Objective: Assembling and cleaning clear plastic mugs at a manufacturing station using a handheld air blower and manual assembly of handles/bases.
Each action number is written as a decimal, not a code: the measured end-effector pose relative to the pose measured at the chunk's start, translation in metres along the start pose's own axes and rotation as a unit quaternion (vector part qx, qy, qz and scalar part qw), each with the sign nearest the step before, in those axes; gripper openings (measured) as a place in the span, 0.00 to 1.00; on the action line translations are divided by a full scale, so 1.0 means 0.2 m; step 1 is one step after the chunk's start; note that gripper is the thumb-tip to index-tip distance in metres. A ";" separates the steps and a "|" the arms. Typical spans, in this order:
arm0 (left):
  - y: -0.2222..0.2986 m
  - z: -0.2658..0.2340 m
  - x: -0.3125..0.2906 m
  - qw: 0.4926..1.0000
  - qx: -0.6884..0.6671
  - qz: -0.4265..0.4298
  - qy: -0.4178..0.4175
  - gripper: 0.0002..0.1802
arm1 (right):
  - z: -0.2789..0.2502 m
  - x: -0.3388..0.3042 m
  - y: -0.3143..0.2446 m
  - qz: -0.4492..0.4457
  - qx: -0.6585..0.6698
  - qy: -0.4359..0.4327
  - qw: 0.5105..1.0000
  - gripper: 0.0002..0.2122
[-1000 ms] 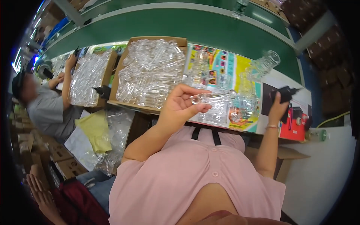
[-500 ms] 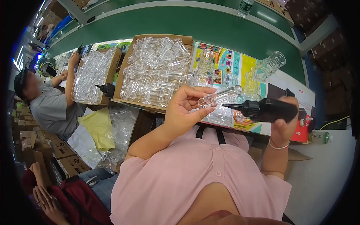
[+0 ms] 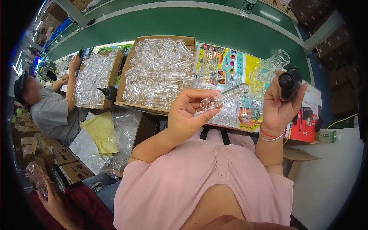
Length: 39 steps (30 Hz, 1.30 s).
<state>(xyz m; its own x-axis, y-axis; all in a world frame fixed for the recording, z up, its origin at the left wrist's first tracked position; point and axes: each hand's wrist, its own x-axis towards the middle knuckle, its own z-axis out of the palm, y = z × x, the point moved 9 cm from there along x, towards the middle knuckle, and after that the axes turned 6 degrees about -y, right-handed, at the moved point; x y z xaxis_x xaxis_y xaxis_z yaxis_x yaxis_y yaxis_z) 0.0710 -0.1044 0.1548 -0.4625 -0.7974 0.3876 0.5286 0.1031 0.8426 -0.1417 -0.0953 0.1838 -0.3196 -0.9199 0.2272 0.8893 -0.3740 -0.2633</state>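
Tube [image 3: 227,96]: clear, smooth, glossy; glass or plastic unclear. Bottle [image 3: 289,85]: smooth black plastic. Box [image 3: 143,109]: matt brown cardboard. Shirt [image 3: 168,180]: matt pink cloth. Sheet [image 3: 101,136]: creased yellow paper. Bag [image 3: 125,130]: wrinkled, shiny clear plastic.

The right hand [image 3: 277,110] is partly hidden by a black bottle [image 3: 290,85], and a clear bottle [image 3: 248,7] is cropped by the top edge.

A pink top [image 3: 172,180] with short sleeves [image 3: 134,171] is worn, its front set with round buttons [image 3: 222,174] above a rounded neck opening. Two black straps [image 3: 204,133] are seen near the waist. Both hands are bare, and the right wrist is ringed by a thin red band [image 3: 270,135] and a pale bangle [image 3: 272,139].
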 end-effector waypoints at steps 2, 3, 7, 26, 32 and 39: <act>0.00 0.00 0.00 1.000 -0.004 0.000 -0.002 0.19 | -0.01 0.00 -0.03 -0.045 -0.008 0.035 0.998 0.13; 0.00 0.00 0.01 1.000 0.007 0.006 0.004 0.19 | -0.01 -0.01 -0.02 -0.056 -0.040 0.057 0.996 0.13; 0.03 0.01 0.02 0.995 0.093 0.023 0.002 0.19 | -0.03 -0.05 0.02 -0.042 -0.154 0.024 0.987 0.10; 0.08 0.06 0.01 0.994 0.105 0.035 -0.015 0.18 | 0.31 -0.26 -0.12 -0.155 -0.566 -0.106 0.803 0.24; 0.08 0.07 0.00 0.993 0.108 0.034 -0.019 0.19 | 0.45 -0.33 -0.09 -0.190 -0.683 -0.217 0.671 0.21; 0.06 0.09 0.01 0.996 0.080 0.008 -0.036 0.19 | 0.46 -0.34 -0.09 -0.191 -0.676 -0.249 0.667 0.19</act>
<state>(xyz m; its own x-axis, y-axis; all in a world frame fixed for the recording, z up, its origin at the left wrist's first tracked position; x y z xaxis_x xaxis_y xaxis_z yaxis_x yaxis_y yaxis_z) 0.0633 -0.0937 0.1729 -0.5077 -0.7515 0.4213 0.4176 0.2131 0.8833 -0.1060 -0.0155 0.2603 0.0087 -0.6993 0.7147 -0.4403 -0.6444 -0.6252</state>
